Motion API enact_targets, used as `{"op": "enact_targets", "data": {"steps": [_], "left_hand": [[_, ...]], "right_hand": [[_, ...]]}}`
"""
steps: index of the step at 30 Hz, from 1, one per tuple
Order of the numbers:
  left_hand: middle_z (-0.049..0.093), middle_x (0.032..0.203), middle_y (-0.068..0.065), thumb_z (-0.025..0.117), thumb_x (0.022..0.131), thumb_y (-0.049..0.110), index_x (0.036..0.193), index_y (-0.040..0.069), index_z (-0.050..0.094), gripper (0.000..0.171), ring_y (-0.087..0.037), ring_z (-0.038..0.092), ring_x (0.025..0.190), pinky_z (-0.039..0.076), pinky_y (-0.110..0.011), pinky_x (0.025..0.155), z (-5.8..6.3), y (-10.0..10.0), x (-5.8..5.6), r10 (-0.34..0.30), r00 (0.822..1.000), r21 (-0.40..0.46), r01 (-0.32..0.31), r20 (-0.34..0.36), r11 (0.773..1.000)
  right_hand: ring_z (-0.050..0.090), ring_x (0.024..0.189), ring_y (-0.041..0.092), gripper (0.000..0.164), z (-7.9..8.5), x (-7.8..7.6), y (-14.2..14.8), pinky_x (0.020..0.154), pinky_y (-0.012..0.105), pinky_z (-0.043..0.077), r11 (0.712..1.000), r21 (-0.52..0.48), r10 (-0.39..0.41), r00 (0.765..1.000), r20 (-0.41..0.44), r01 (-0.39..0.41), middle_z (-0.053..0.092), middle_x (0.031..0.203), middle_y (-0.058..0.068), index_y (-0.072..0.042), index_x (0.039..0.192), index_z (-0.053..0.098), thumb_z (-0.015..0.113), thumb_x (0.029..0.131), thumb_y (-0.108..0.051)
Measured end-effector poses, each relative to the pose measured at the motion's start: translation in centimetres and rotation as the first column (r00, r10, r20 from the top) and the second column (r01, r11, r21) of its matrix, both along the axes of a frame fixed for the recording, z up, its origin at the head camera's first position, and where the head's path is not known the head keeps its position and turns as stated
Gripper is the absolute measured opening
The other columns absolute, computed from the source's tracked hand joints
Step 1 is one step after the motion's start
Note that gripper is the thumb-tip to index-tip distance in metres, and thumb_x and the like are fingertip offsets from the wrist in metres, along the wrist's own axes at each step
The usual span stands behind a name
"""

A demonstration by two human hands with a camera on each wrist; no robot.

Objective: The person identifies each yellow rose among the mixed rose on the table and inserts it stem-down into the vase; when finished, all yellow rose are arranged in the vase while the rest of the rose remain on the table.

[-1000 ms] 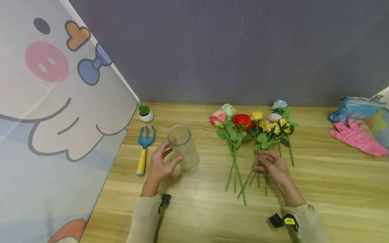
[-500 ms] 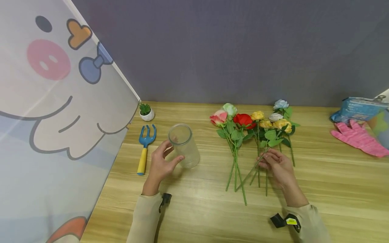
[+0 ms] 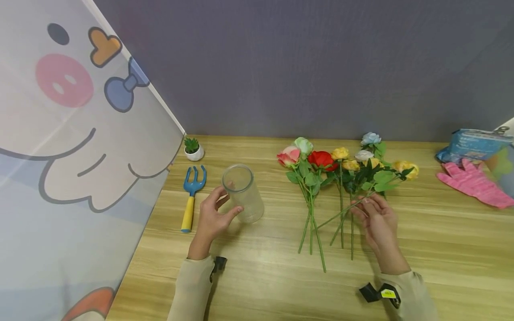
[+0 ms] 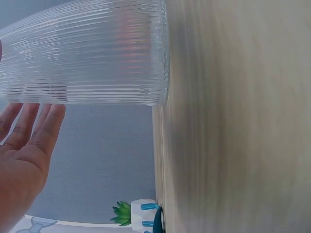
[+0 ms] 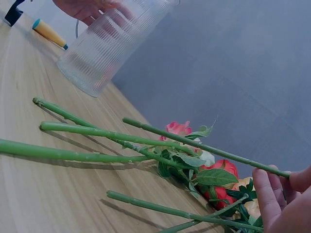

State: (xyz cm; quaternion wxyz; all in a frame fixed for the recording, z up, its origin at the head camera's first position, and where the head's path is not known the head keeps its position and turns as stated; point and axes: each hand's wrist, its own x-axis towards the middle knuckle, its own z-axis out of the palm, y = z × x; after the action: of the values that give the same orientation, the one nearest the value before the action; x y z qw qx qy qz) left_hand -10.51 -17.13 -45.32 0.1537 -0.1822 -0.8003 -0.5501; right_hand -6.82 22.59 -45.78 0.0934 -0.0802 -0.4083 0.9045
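A ribbed clear glass vase [image 3: 250, 205] stands upright on the wooden table, left of the flowers. My left hand [image 3: 214, 218] holds its side, thumb at the front and fingers round the left; in the left wrist view its fingers [image 4: 46, 128] meet the ribbed wall. My right hand [image 3: 377, 220] pinches the green stem [image 5: 209, 148] of a yellow artificial rose [image 3: 406, 169], its bloom pointing right and its lower end left, raised over other stems. A red rose [image 3: 321, 160], a pink rose [image 3: 289, 156] and several other flowers lie beside and beneath it.
On the left are a blue hand fork [image 3: 193, 183] with a yellow handle and a small potted succulent [image 3: 194, 150]. A pink glove [image 3: 474, 183] and a blue packet [image 3: 471, 145] lie at the right. A grey panel [image 3: 305, 67] rises behind the table [image 3: 257, 276].
My right hand has shifted right with the yellow rose, whose bloom has swung right, away from the other flowers. My left hand and the vase have stayed in place.
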Motion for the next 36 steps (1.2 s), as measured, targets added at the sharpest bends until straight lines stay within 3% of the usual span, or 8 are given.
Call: {"op": "enact_targets", "data": {"steps": [10, 25, 36], "left_hand": [[0.067, 0.126, -0.027, 0.087, 0.072, -0.015, 0.135, -0.011, 0.058, 0.069, -0.043, 0.064, 0.117, 0.059, -0.046, 0.1, -0.05, -0.1, 0.18, -0.002, 1.0, -0.001, 0.002, -0.001, 1.0], [0.067, 0.125, -0.026, 0.087, 0.072, -0.014, 0.134, -0.011, 0.058, 0.069, -0.035, 0.064, 0.119, 0.058, -0.042, 0.102, -0.09, 0.17, 0.2, -0.005, 1.0, 0.022, 0.005, 0.009, 1.0], [0.068, 0.125, -0.026, 0.087, 0.073, -0.013, 0.135, -0.01, 0.058, 0.068, -0.038, 0.064, 0.119, 0.059, -0.044, 0.101, 0.1, 0.16, 0.16, 0.003, 1.0, 0.011, -0.003, 0.018, 1.0]], "right_hand": [[0.073, 0.083, 0.022, 0.009, 0.27, 0.02, -0.09, 0.075, 0.028, 0.067, 0.994, -0.094, -0.053, 0.998, -0.042, 0.049, 0.07, 0.094, 0.013, 0.005, 0.103, 0.056, 0.05, 0.104, 0.01], [0.073, 0.078, 0.029, 0.005, 0.75, -0.09, -0.51, 0.072, 0.032, 0.067, 0.957, -0.227, -0.206, 0.974, -0.094, 0.18, 0.069, 0.09, 0.021, 0.01, 0.099, 0.052, 0.05, 0.101, 0.014], [0.072, 0.075, 0.031, 0.005, 0.77, -0.28, -0.7, 0.069, 0.034, 0.067, 0.926, -0.294, -0.275, 0.957, -0.095, 0.237, 0.068, 0.089, 0.023, 0.013, 0.1, 0.056, 0.051, 0.1, 0.014]]}}
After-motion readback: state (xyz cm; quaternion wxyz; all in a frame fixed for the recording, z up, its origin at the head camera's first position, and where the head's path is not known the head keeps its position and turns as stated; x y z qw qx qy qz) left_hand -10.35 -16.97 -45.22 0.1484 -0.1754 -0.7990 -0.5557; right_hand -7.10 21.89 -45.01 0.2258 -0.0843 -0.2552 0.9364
